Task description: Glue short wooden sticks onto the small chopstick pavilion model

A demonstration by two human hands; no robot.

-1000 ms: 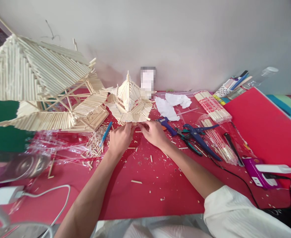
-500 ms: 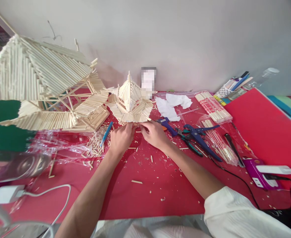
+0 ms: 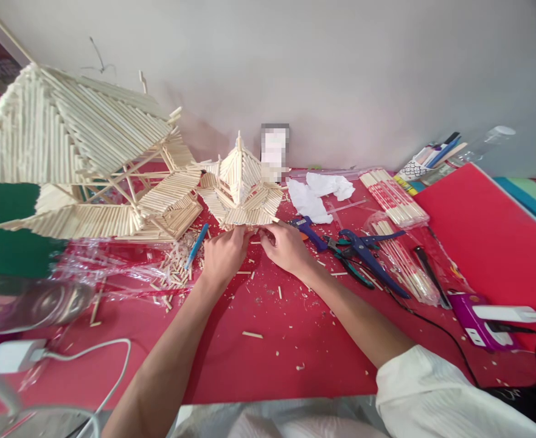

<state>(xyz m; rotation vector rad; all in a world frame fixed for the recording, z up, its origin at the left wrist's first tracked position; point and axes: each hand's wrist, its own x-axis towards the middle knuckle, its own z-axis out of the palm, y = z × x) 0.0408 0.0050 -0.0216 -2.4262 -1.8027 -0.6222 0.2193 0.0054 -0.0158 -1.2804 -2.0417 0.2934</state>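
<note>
Curling in at the front edge of the small stick model [image 3: 243, 198], the left hand [image 3: 224, 252] and the right hand [image 3: 283, 246] are resting just beside each other; their fingertips are hiding beneath the eave, so I cannot tell whether either is pinching a stick or only pressing against the underside; the model is standing directly beyond both hands, peak upward; judging by its thin wooden sticks, it is probably weighing little, being stiff along each row but fragile at the joints, the dry wood likely offering fair grip; the low base is seeming the safest hold, taken from both sides, while the flared eaves and peak are looking easy to snap; just left of the left hand, a blue pen [image 3: 197, 246] is lying against a heap of stick offcuts [image 3: 171, 280]; right of the right hand, past a blue glue gun [image 3: 311, 233], an upper packet [image 3: 393, 198] and a lower packet [image 3: 407, 267] of clear plastic are holding bundled pale sticks; farther out that way, a patterned cup [image 3: 411, 169] is holding pens, near a clear bottle [image 3: 491, 141] whose contents I cannot make out.
</note>
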